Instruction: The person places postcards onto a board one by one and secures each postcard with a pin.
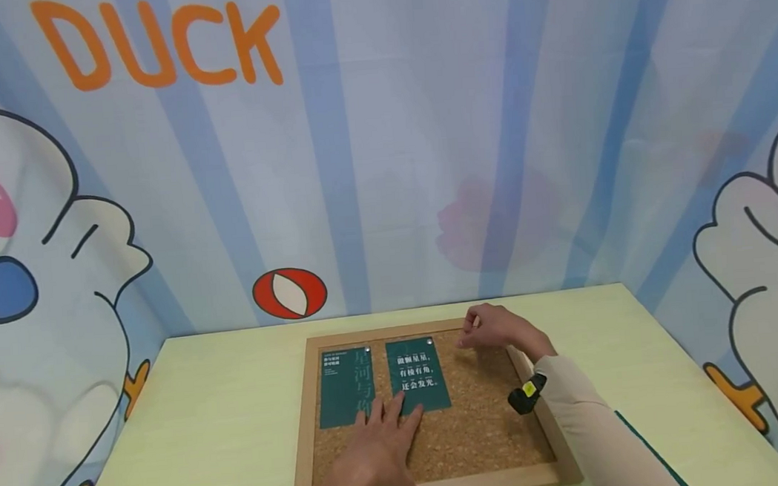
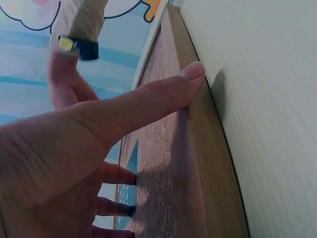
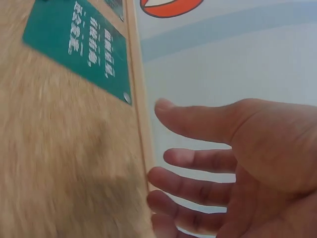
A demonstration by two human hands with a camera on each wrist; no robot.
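Observation:
A cork board in a wooden frame lies on the table. Two dark green cards with white writing, a left card and a right card, lie on its upper left part. Each has a silver pin at its top right corner. My left hand spreads over the lower board, fingertips at the cards' bottom edges; its thumb rests on the near frame edge. Over the upper right of the board hovers my right hand. Its loosely bent fingers hold nothing in the right wrist view.
The pale yellow table extends on both sides of the board. Behind it hangs a blue striped cloth with cartoon ducks. A dark green edge shows beside the right sleeve.

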